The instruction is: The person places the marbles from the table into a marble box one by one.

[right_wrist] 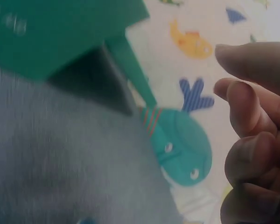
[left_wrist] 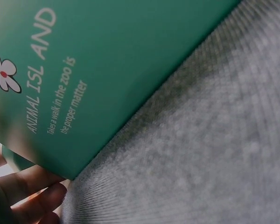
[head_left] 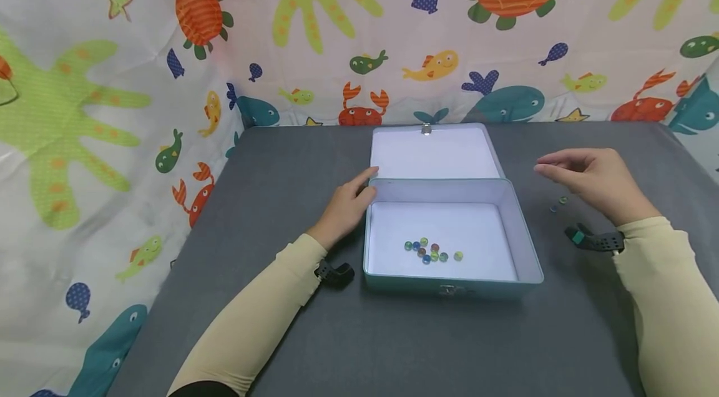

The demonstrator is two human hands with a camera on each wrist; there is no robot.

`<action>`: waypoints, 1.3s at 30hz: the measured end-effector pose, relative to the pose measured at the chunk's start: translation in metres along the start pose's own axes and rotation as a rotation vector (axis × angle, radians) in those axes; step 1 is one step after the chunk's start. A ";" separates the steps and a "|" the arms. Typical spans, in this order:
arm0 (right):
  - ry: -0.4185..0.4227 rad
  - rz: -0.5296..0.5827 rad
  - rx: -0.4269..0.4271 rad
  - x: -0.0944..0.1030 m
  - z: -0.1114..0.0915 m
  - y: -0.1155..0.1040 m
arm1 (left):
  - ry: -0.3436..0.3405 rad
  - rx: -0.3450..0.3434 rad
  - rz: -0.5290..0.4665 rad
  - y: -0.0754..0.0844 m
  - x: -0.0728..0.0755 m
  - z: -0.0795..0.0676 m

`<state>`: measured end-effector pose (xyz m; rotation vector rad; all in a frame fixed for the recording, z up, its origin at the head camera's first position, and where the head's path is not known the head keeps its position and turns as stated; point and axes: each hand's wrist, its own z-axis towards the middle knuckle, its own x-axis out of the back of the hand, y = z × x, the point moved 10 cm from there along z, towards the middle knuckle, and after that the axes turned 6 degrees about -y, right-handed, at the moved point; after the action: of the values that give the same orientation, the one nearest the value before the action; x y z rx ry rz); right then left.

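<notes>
My left hand (head_left: 346, 206) holds the back left corner of a green tin box (head_left: 449, 288), thumb at the rim and index finger at the raised lid (head_left: 429, 153). In the left wrist view, its fingers (left_wrist: 30, 184) bend round the corner beside the printed green side. Several glass marbles (head_left: 434, 256) lie on the box's white floor. To the right of the box, my right hand (head_left: 598, 181) hovers with loosely bent fingers. The right wrist view shows a gap between thumb (right_wrist: 252, 60) and index finger, nothing visible in it. Two marbles (head_left: 563, 200) lie on the cloth below this hand.
A grey cloth (head_left: 303, 334) covers the table. Behind and to the left hangs a white curtain (head_left: 224, 103) printed with sea animals. The box lid leans back, with a metal clasp (head_left: 426, 129) at its top edge. Dark bands (head_left: 598, 240) circle both wrists.
</notes>
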<state>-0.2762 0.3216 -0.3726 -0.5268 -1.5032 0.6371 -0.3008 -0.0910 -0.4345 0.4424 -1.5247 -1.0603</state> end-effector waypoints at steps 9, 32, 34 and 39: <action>-0.118 -0.053 -0.055 -0.004 0.006 0.038 | 0.000 0.008 -0.009 0.003 0.000 0.000; -0.361 -0.092 -0.192 -0.023 0.000 0.106 | -0.023 0.018 0.000 0.000 0.001 0.001; -0.358 -0.096 -0.194 -0.024 0.001 0.105 | -0.019 0.015 -0.003 0.000 0.001 0.000; -0.356 -0.123 -0.189 -0.022 0.005 0.101 | -0.011 0.014 -0.010 0.001 0.004 -0.001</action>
<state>-0.2862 0.3799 -0.4570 -0.4765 -1.9294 0.5128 -0.3004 -0.0936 -0.4315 0.4552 -1.5417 -1.0621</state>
